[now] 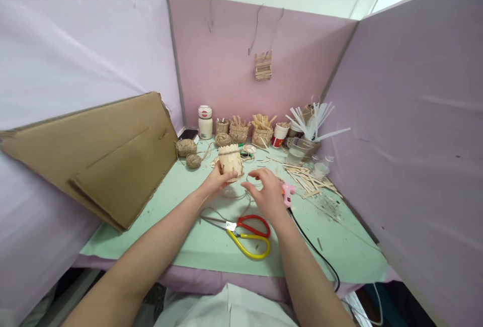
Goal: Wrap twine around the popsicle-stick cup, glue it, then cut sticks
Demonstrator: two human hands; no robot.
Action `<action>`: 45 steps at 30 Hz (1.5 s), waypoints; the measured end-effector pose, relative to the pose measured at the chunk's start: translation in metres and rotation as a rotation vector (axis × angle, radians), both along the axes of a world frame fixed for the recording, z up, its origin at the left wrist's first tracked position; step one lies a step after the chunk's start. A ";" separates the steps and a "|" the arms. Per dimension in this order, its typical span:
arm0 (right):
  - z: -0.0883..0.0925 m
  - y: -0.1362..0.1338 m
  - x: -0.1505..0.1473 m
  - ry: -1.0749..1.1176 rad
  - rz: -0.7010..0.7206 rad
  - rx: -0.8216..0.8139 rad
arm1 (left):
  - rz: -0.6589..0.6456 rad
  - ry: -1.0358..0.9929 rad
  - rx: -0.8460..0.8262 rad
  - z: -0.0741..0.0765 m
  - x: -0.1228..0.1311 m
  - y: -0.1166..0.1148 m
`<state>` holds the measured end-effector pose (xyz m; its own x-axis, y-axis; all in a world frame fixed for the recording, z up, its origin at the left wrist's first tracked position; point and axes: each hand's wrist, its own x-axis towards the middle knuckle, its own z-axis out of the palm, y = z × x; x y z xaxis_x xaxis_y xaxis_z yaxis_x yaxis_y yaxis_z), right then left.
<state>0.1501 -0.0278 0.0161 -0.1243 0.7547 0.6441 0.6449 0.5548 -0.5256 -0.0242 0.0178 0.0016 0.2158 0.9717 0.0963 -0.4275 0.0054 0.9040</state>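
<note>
My left hand (216, 182) is wrapped round a small cup of pale wooden sticks (229, 160), held upright above the table. A band of twine circles the cup near its top, and more twine shows near its base. To the right of the cup, my right hand (267, 193) is apart from it, thumb and fingers curved with a gap between them. Loose twine (247, 198) trails on the table below the hands. Scissors (249, 236) with one red and one yellow handle lie in front. A pink glue gun (289, 193) rests just beyond my right hand, partly hidden by it.
Balls of twine (186, 147) lie at the back left, by a leaning cardboard sheet (124, 161). Stick-filled containers (262, 136) and a white bottle (205, 123) line the back. Loose sticks (311, 180) and a clear cup (296, 153) are at right. The glue gun's black cord (315, 249) crosses the front edge.
</note>
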 end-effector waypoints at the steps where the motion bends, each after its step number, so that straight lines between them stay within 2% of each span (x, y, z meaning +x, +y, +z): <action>1: 0.001 0.000 -0.011 -0.020 0.014 0.041 | -0.001 0.010 0.001 0.001 0.001 -0.002; 5: -0.004 0.002 -0.029 -0.035 0.029 0.067 | 0.000 0.037 0.000 0.004 0.003 -0.008; 11: -0.009 0.003 -0.023 0.284 0.025 -0.009 | -0.045 0.065 -0.013 -0.002 0.002 -0.004; 14: -0.011 0.003 -0.021 0.352 0.037 -0.038 | -0.064 0.095 -0.030 -0.005 0.001 -0.002; 24: -0.017 0.005 -0.019 0.291 0.065 -0.032 | -0.104 0.137 -0.041 -0.008 0.000 -0.002; 30: -0.018 0.004 -0.019 0.254 0.056 0.005 | -0.173 0.072 -0.052 -0.009 -0.002 -0.001; 45: -0.020 0.003 -0.019 0.132 0.035 0.048 | -0.167 0.097 -0.061 -0.008 0.000 -0.002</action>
<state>0.1308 -0.0252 -0.0040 -0.0621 0.7194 0.6918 0.5514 0.6025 -0.5770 -0.0243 0.0159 -0.0064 0.3797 0.9251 0.0096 -0.3273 0.1246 0.9367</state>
